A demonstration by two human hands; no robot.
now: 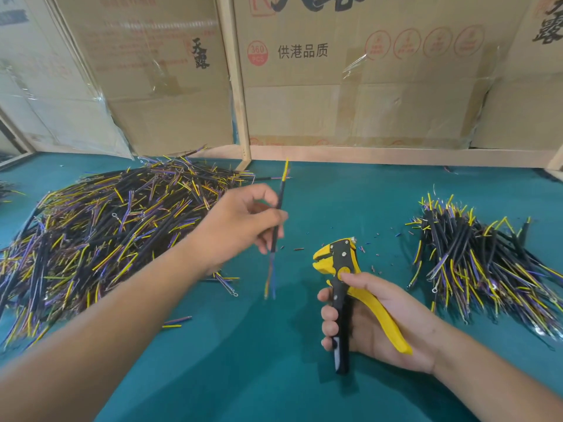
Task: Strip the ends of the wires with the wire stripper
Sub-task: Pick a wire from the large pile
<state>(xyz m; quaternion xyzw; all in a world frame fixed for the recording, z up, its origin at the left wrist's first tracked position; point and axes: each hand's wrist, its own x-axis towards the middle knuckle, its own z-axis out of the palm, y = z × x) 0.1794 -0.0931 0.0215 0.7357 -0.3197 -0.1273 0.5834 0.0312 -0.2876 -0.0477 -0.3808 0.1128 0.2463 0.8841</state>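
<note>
My left hand [240, 222] pinches one black-sheathed wire [279, 205] upright above the green table; yellow and purple cores stick out at its top and bottom ends. My right hand [374, 324] grips a yellow-and-black wire stripper [341, 269] by its handles, jaws pointing up and to the left, a short way to the right of the wire and apart from it. A large pile of similar wires [106, 226] lies on the left. A smaller pile [481, 266] lies on the right.
The table top is green felt [243, 360]. Small bits of stripped insulation [377, 239] are scattered behind the stripper. Cardboard boxes [350, 86] and a wooden frame [240, 123] wall off the back. A couple of loose wires [176, 321] lie near my left forearm.
</note>
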